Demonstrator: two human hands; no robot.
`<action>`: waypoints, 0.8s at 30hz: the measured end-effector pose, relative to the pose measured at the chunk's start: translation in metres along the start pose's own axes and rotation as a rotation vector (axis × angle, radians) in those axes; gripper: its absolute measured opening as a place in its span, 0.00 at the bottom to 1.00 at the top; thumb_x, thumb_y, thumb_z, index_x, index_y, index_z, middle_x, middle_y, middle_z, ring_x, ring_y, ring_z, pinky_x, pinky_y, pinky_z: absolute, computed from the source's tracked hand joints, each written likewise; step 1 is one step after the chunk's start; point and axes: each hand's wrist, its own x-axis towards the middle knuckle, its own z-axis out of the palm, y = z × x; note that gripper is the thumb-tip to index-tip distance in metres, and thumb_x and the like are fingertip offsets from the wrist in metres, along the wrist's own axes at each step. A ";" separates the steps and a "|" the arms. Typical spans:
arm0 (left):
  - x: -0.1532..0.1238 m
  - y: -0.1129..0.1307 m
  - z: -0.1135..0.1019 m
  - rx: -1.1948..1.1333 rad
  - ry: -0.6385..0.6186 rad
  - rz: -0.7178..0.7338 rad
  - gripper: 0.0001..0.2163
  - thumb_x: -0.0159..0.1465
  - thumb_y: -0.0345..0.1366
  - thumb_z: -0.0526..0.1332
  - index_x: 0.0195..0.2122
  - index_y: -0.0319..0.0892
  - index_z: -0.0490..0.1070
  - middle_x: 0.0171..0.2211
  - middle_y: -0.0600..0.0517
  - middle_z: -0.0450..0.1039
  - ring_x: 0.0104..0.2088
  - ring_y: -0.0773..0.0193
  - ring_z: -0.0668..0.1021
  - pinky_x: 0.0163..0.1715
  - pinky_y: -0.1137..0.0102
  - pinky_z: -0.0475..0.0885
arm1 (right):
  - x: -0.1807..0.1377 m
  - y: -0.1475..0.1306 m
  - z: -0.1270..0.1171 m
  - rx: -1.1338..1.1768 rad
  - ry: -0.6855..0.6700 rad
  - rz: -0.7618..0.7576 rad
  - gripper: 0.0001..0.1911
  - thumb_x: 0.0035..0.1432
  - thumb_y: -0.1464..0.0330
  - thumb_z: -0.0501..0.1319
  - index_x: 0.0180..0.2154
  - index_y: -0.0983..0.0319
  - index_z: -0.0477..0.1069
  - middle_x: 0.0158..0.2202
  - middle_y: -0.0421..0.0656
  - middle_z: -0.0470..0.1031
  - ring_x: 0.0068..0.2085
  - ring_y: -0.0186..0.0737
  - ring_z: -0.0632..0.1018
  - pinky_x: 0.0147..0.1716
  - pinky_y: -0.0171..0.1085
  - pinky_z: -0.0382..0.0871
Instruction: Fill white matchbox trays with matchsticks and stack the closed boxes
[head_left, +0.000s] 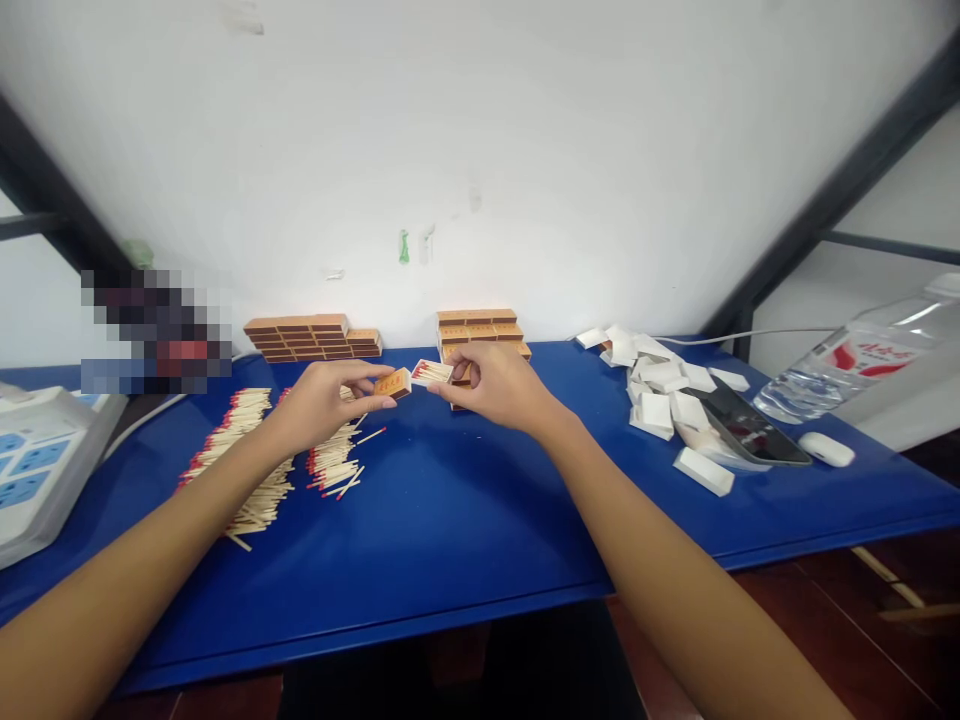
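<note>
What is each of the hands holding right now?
Left hand: closed on a matchbox sleeve.
Right hand: closed on a tray of matches.

A small packing workbench: blue table [450, 540] against a white wall, with stacked matchboxes [315, 338] and loose matchsticks [247, 450].

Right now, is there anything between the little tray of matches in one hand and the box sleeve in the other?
Nothing visible. The right hand holds the filled tray just beside the open end of the sleeve in the left hand. Only a small gap of air separates them, above the blue table.
</note>
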 end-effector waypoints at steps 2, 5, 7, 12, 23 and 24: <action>0.000 0.000 0.000 0.009 -0.007 0.010 0.26 0.62 0.57 0.71 0.55 0.44 0.83 0.35 0.49 0.85 0.37 0.56 0.83 0.41 0.65 0.76 | 0.000 0.000 0.001 -0.002 0.017 0.008 0.15 0.61 0.56 0.71 0.36 0.62 0.77 0.34 0.42 0.81 0.33 0.37 0.75 0.32 0.37 0.61; -0.001 0.001 0.001 0.001 -0.008 0.035 0.26 0.63 0.55 0.71 0.55 0.43 0.83 0.37 0.49 0.85 0.38 0.57 0.83 0.41 0.65 0.76 | -0.001 0.000 0.002 0.009 0.004 0.013 0.14 0.61 0.57 0.71 0.36 0.62 0.77 0.34 0.42 0.81 0.32 0.36 0.74 0.32 0.37 0.60; -0.001 0.001 0.001 -0.014 -0.008 0.045 0.25 0.64 0.55 0.70 0.55 0.43 0.83 0.38 0.49 0.85 0.38 0.57 0.83 0.41 0.65 0.77 | -0.001 0.000 0.003 0.027 -0.022 0.001 0.14 0.60 0.58 0.71 0.37 0.62 0.77 0.33 0.42 0.80 0.31 0.35 0.73 0.32 0.37 0.60; -0.001 0.000 0.003 -0.048 -0.003 0.029 0.25 0.64 0.55 0.70 0.55 0.44 0.82 0.37 0.48 0.85 0.37 0.58 0.82 0.40 0.65 0.78 | -0.002 -0.003 0.001 0.042 -0.067 -0.042 0.14 0.57 0.60 0.73 0.39 0.62 0.78 0.31 0.40 0.78 0.30 0.34 0.73 0.31 0.36 0.59; 0.000 0.001 0.004 -0.041 -0.069 0.043 0.23 0.64 0.52 0.70 0.55 0.43 0.82 0.43 0.48 0.85 0.38 0.60 0.82 0.41 0.66 0.78 | -0.005 -0.010 -0.002 0.028 -0.146 0.050 0.10 0.53 0.64 0.71 0.36 0.61 0.76 0.31 0.40 0.80 0.31 0.36 0.75 0.30 0.37 0.58; -0.001 0.002 0.005 -0.034 -0.066 0.044 0.23 0.64 0.52 0.70 0.55 0.43 0.82 0.43 0.48 0.85 0.38 0.60 0.82 0.40 0.66 0.78 | -0.005 -0.010 -0.002 0.028 -0.148 0.045 0.10 0.53 0.65 0.71 0.35 0.61 0.75 0.31 0.40 0.79 0.31 0.36 0.75 0.30 0.37 0.59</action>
